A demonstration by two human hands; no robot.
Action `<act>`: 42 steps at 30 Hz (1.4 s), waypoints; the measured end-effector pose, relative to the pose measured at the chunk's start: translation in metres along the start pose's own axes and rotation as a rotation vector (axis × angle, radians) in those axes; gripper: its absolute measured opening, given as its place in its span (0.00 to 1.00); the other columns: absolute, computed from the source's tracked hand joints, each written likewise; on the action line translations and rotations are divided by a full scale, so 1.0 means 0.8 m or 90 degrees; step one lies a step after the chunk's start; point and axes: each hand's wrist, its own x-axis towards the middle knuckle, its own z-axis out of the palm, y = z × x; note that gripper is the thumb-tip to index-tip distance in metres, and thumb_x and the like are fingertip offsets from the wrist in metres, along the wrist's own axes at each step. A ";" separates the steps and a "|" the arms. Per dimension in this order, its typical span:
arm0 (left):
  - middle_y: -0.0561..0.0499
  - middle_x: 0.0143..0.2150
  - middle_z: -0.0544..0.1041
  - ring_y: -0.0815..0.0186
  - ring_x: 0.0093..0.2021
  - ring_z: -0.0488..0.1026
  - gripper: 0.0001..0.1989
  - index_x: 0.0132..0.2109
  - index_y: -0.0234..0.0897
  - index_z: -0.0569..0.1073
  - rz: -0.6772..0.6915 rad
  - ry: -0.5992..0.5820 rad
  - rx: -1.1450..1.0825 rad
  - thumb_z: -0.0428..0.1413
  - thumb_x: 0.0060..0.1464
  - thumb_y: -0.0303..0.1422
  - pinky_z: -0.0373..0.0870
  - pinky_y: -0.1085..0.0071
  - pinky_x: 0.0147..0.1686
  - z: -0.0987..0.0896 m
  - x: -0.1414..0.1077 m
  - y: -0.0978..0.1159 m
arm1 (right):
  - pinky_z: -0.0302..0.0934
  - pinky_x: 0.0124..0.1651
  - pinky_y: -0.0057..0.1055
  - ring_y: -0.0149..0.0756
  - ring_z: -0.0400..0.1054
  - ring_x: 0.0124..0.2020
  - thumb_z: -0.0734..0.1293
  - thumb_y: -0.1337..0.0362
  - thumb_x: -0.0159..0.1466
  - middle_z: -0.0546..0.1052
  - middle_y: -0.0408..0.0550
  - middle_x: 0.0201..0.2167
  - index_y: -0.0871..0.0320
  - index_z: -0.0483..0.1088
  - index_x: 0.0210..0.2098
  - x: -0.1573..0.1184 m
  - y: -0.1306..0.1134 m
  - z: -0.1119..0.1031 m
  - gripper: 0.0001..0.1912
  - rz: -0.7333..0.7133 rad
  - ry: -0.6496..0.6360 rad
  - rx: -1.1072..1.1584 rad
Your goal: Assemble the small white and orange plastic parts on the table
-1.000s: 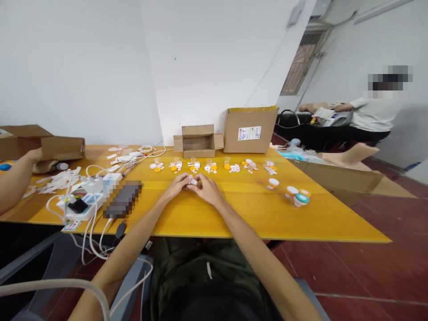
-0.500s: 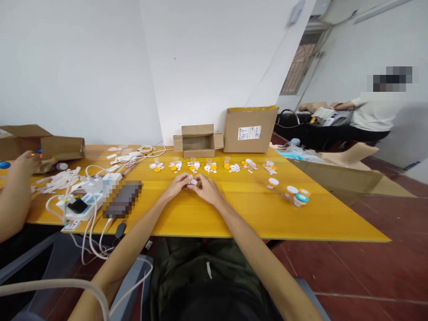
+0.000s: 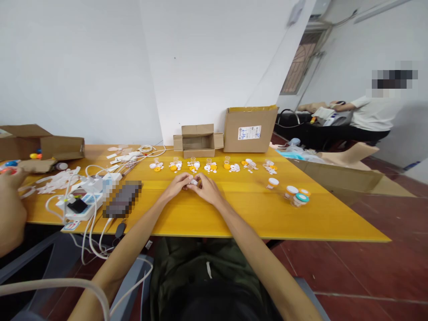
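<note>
- small white piece (image 3: pixel 193 182) sits pinched between your two hands, just above the tabletop (image 3: pixel 234 214) near its middle; too small to tell exactly what it is.
- your left hand (image 3: pixel 177 185) is closed on its left side, your right hand (image 3: pixel 207 188) closed on its right, fingertips meeting around it.
- looks light and rigid, probably plastic, likely slippery and easy to drop; grip it at the edges with fingertips, not hard.
- just behind your hands: a row of little orange and white parts (image 3: pixel 210 167).
- to your right: small capped jars (image 3: pixel 296 195).
- far edge: open cardboard box (image 3: pixel 198 140).
- to your left: power strip with cables (image 3: pixel 83 203); another person's hand (image 3: pixel 11 200) at the left edge.
</note>
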 end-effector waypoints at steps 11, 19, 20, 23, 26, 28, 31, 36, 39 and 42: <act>0.57 0.24 0.68 0.71 0.25 0.63 0.24 0.31 0.37 0.71 0.004 -0.005 0.006 0.62 0.49 0.55 0.62 0.74 0.27 0.000 0.000 0.001 | 0.59 0.34 0.28 0.34 0.70 0.31 0.68 0.57 0.64 0.78 0.44 0.32 0.54 0.72 0.35 0.001 0.001 -0.002 0.07 -0.014 -0.026 0.005; 0.56 0.25 0.69 0.70 0.25 0.64 0.26 0.33 0.36 0.73 0.014 0.003 0.006 0.59 0.51 0.58 0.63 0.73 0.27 -0.001 0.001 -0.003 | 0.62 0.36 0.30 0.35 0.71 0.30 0.68 0.59 0.63 0.79 0.42 0.34 0.53 0.72 0.36 0.002 0.001 0.000 0.05 0.007 -0.008 0.025; 0.55 0.25 0.69 0.70 0.25 0.64 0.26 0.34 0.36 0.74 0.014 0.007 0.005 0.59 0.52 0.58 0.63 0.73 0.27 -0.001 0.002 -0.004 | 0.63 0.37 0.30 0.35 0.71 0.30 0.68 0.59 0.63 0.79 0.42 0.34 0.52 0.72 0.37 0.002 0.001 0.000 0.05 0.006 -0.003 0.029; 0.56 0.24 0.69 0.70 0.24 0.65 0.25 0.33 0.37 0.73 0.016 0.028 0.010 0.58 0.53 0.57 0.64 0.72 0.26 -0.001 0.003 -0.006 | 0.64 0.38 0.31 0.36 0.72 0.31 0.67 0.60 0.63 0.80 0.43 0.36 0.52 0.72 0.38 0.002 0.001 0.000 0.05 0.001 0.011 0.037; 0.57 0.21 0.67 0.69 0.24 0.65 0.25 0.30 0.38 0.70 0.023 0.048 0.030 0.58 0.53 0.56 0.64 0.73 0.26 -0.002 0.003 -0.006 | 0.65 0.39 0.32 0.37 0.72 0.32 0.67 0.60 0.63 0.80 0.45 0.37 0.52 0.72 0.38 0.003 0.002 0.000 0.05 0.005 0.024 0.030; 0.57 0.21 0.66 0.70 0.23 0.64 0.25 0.28 0.38 0.69 0.030 0.052 0.043 0.58 0.53 0.56 0.63 0.73 0.26 -0.002 0.003 -0.005 | 0.65 0.39 0.33 0.37 0.72 0.33 0.67 0.60 0.63 0.80 0.45 0.38 0.53 0.72 0.39 0.003 0.003 0.000 0.06 0.004 0.028 0.028; 0.57 0.20 0.65 0.70 0.23 0.63 0.25 0.27 0.38 0.67 0.040 0.049 0.054 0.58 0.53 0.56 0.62 0.72 0.26 -0.002 0.003 -0.003 | 0.65 0.39 0.33 0.37 0.72 0.32 0.67 0.60 0.63 0.80 0.45 0.38 0.52 0.72 0.42 0.003 0.004 0.001 0.08 0.002 0.027 0.026; 0.57 0.21 0.65 0.70 0.24 0.63 0.23 0.26 0.38 0.68 0.042 0.044 0.067 0.59 0.54 0.53 0.62 0.72 0.26 -0.003 0.002 -0.002 | 0.65 0.40 0.33 0.38 0.73 0.33 0.67 0.60 0.63 0.80 0.45 0.38 0.51 0.73 0.45 0.002 0.007 0.003 0.10 -0.005 0.024 0.011; 0.57 0.21 0.65 0.69 0.25 0.64 0.22 0.27 0.38 0.70 0.041 0.041 0.069 0.59 0.53 0.52 0.63 0.72 0.27 -0.004 0.002 -0.003 | 0.66 0.40 0.33 0.39 0.73 0.33 0.67 0.59 0.63 0.80 0.45 0.38 0.51 0.73 0.44 0.003 0.010 0.004 0.10 -0.008 0.026 0.006; 0.56 0.22 0.67 0.69 0.26 0.64 0.20 0.30 0.37 0.73 0.043 0.038 0.066 0.60 0.53 0.51 0.64 0.73 0.28 -0.005 0.002 -0.003 | 0.66 0.40 0.33 0.38 0.73 0.33 0.67 0.58 0.64 0.81 0.45 0.37 0.51 0.74 0.44 0.003 0.011 0.004 0.10 -0.014 0.033 0.010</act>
